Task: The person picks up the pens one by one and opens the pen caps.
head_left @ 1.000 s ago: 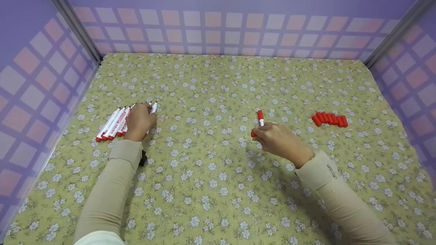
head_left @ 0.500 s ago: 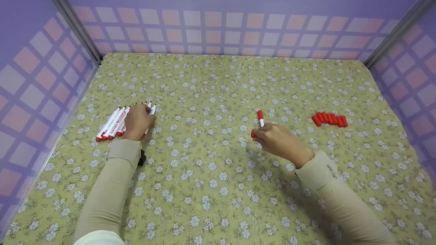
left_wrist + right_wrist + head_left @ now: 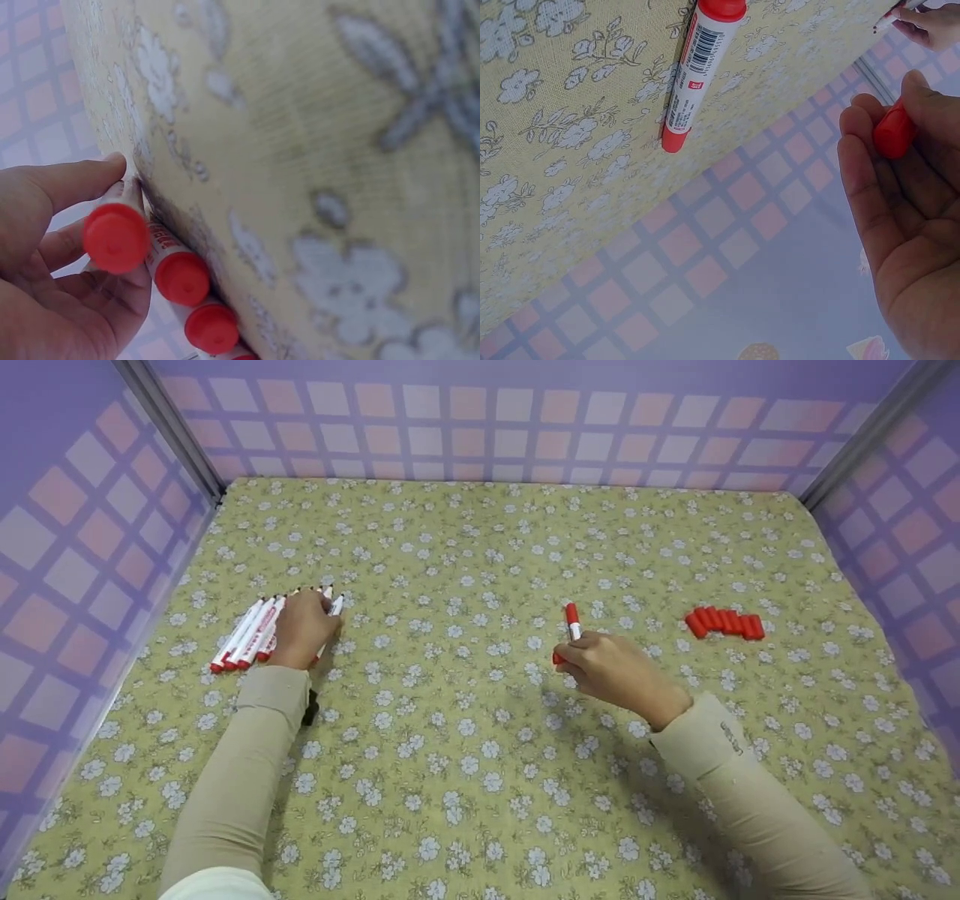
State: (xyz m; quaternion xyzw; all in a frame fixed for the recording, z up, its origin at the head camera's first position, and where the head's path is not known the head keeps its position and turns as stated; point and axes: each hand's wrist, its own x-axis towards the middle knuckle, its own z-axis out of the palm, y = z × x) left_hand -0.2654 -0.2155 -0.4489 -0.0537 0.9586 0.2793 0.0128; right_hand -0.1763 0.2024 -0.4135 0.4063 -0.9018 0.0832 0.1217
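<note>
My left hand [image 3: 301, 628] lies over a row of uncapped white markers [image 3: 241, 634] with dark tips and red ends, at the left of the cloth. Its thumb and fingers pinch one marker [image 3: 116, 236], seen end-on in the left wrist view beside several others in the row. My right hand [image 3: 611, 671] pinches a small red cap [image 3: 895, 131] between thumb and fingers, above the cloth. Just beyond this hand lies a capped marker [image 3: 573, 620], its label and barcode showing in the right wrist view. The head view has the right hand covering its near part.
Several red caps [image 3: 724, 622] lie in a row at the right. The flowered cloth [image 3: 465, 795] covers the table. Purple checked panels [image 3: 495, 427] stand along the back and both sides.
The left hand has shifted slightly left, and the marker at the row's right end has moved a little left and nearer. The right hand holds its place with the cap.
</note>
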